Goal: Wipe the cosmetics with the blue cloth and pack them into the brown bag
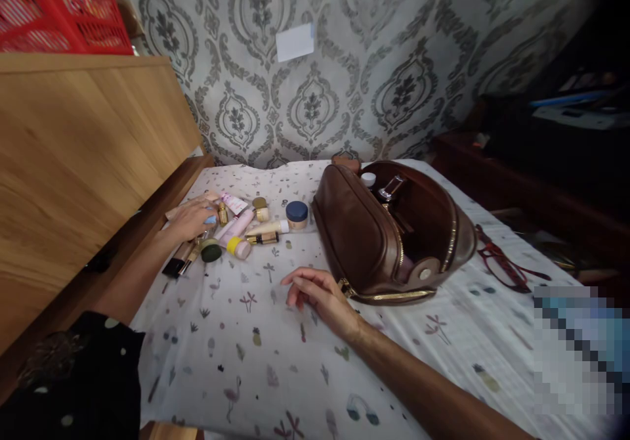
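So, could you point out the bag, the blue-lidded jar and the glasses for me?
Bag (358, 231): head view, on its brown outer side wall.
Blue-lidded jar (296, 212): head view, on the lid.
Glasses (506, 269): head view, on the front part, at a lens.

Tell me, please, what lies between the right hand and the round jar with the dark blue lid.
In the head view, only white printed cloth shows between the right hand and the round jar.
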A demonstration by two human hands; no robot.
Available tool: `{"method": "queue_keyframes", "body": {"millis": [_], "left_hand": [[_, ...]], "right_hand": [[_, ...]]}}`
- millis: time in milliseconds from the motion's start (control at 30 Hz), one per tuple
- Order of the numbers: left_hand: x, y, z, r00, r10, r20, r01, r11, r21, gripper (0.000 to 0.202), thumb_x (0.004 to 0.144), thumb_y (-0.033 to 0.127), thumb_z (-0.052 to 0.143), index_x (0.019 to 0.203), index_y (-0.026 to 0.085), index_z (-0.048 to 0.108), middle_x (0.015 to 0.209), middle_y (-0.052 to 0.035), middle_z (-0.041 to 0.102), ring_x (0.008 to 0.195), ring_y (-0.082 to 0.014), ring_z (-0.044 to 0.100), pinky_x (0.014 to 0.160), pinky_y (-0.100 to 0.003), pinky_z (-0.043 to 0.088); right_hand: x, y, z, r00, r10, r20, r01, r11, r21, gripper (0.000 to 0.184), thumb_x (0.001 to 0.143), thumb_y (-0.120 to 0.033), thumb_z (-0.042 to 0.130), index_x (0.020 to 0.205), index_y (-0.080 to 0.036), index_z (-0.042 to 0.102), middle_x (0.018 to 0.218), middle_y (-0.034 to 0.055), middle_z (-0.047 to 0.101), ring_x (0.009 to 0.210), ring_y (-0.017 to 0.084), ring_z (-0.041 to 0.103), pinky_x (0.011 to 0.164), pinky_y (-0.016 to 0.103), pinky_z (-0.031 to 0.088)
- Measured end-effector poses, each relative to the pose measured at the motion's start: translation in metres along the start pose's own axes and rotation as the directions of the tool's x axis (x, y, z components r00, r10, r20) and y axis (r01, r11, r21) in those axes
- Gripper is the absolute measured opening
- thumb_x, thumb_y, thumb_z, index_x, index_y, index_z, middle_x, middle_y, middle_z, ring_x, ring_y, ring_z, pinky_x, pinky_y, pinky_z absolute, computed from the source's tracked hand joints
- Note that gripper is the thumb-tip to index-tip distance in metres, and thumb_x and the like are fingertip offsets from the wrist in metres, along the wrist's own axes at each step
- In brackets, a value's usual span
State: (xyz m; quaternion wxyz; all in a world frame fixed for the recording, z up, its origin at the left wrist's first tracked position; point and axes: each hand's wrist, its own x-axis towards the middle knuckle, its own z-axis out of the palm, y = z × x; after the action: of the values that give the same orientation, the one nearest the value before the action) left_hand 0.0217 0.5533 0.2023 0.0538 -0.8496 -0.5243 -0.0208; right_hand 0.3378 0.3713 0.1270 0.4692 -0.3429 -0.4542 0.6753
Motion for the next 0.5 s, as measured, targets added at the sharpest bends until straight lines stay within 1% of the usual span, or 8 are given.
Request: {"method": "queue_keyframes", "body": {"millis": [100,200,367,500], "left_hand": [[0.001,-0.001,-0.003,0.998,-0.026,0.060,0.023,0.998,0.058,0.024,0.085,0.028,0.054,0.099,0.027,0.073,0.121,-0.0035,0.069,0.117,-0.0232,0.059,0.105,-0.033,0.042],[0.007,0.006,-0.002,0.990,-0.131,0.043,0.128,0.989,0.074,0.026,0.087,0.029,0.054,0.106,0.027,0.071,0.125,-0.0040,0.069,0.120,-0.0247,0.059,0.103,-0.033,0.043],[0.029,0.027,0.009,0.962,-0.272,0.005,0.271,0.958,0.094,0.035,0.092,0.037,0.050,0.117,0.020,0.067,0.120,-0.0139,0.070,0.116,-0.0300,0.061,0.096,-0.037,0.046],[0.045,0.041,0.020,0.937,-0.348,0.027,0.343,0.933,0.110,0.039,0.091,0.039,0.051,0.114,0.012,0.066,0.114,-0.0222,0.070,0.109,-0.0350,0.065,0.090,-0.041,0.048]], "right_hand": [[0.000,0.000,0.000,1.000,0.001,0.004,-0.001,1.000,-0.003,0.038,0.079,-0.052,0.070,0.085,-0.015,0.071,0.062,0.0043,0.066,0.054,0.012,0.052,0.054,0.025,0.038],[-0.001,0.000,0.001,1.000,-0.002,0.018,0.002,1.000,0.009,0.038,0.078,-0.052,0.071,0.084,-0.014,0.071,0.062,0.0041,0.066,0.054,0.011,0.052,0.054,0.025,0.038],[-0.003,-0.001,0.003,0.999,-0.020,0.031,0.020,1.000,0.011,0.037,0.079,-0.051,0.070,0.084,-0.014,0.072,0.062,0.0040,0.067,0.055,0.012,0.053,0.054,0.025,0.039],[-0.002,-0.001,0.002,0.998,-0.030,0.055,0.029,0.999,0.018,0.037,0.079,-0.050,0.071,0.085,-0.013,0.073,0.061,0.0036,0.067,0.055,0.011,0.055,0.055,0.024,0.040]]}}
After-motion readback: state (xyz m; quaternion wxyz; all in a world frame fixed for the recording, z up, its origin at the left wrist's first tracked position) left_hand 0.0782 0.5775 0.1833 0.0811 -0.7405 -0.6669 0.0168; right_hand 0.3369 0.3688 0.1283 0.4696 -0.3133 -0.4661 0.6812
